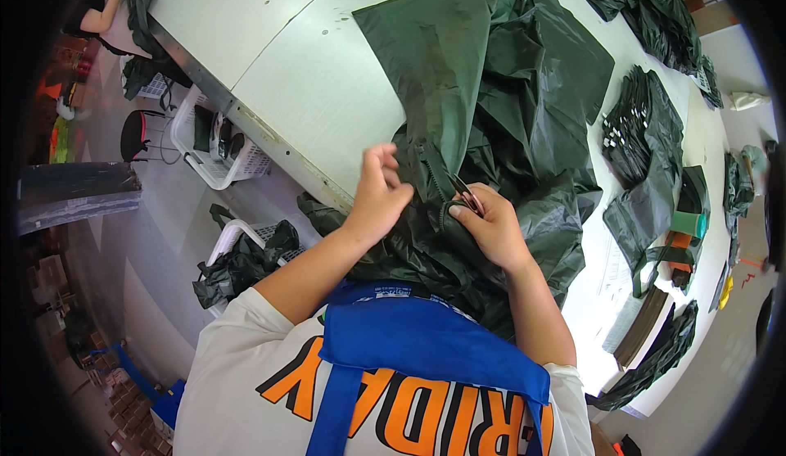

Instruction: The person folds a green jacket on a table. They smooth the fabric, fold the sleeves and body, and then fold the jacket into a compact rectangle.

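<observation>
A dark green, shiny waterproof-fabric garment with a toothed zip [524, 71] lies crumpled on the broad white-topped table [286, 71], reaching from near its far edge down over the near edge in front of the person, with folds spilling past the left edge toward the lap. The right hand [490, 225] is clamped on a pair of small dark metal snips [465, 192], their blades pointing up and away along the zip; its thumb also presses against a curled, zipped strip of the garment. The left hand [381, 194] is just left of the zip, above the garment near the table's left edge, its fingers loosely curled and blurred; whether they pinch anything cannot be told. Toward the table's right edge lies a bundle of folded dark green fabric with small white tags [643, 124], and a further dark, crinkled fabric heap [655, 18] lies beyond it near the far right. Below the bundle, close to the right edge, is a green cylindrical roll [689, 223]. On the floor beyond the left edge are a white plastic basket of dark items [221, 161] and, nearer, a white basket heaped with dark fabric [225, 241]. A co-worker's bare arm [102, 18] reaches to dark cloth at the left edge's far end.
</observation>
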Demonstrator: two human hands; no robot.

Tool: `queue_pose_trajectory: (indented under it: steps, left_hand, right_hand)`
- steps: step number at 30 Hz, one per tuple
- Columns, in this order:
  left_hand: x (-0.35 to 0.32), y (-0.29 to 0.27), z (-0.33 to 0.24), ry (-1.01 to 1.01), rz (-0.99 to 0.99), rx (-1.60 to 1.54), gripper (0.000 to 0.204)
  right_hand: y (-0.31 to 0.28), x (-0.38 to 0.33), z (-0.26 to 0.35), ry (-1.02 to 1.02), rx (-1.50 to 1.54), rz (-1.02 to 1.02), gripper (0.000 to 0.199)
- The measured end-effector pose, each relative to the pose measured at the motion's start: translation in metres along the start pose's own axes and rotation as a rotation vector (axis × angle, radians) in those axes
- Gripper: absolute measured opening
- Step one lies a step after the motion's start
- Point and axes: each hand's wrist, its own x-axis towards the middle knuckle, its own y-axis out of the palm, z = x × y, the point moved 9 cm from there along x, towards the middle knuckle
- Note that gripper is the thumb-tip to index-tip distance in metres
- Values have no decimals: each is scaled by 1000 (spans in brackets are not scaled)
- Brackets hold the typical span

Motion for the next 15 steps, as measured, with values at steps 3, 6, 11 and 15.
queue_pose_trajectory:
  steps: [3, 6, 11, 15]
  left_hand:
    - [16, -1, -24, 137, 59, 111, 45]
    - [21, 26, -15, -88, 285, -131, 27]
    - [25, 34, -21, -121, 381, -373, 19]
    - [23, 40, -30, -76, 511, -331, 16]
  right_hand:
    - [1, -3, 3, -33, 11, 12, 14]
    - [1, -6, 6, -43, 43, 26, 14]
    - [2, -10, 7, -4, 66, 47, 13]
    - [-1, -11, 4, -4, 105, 35, 13]
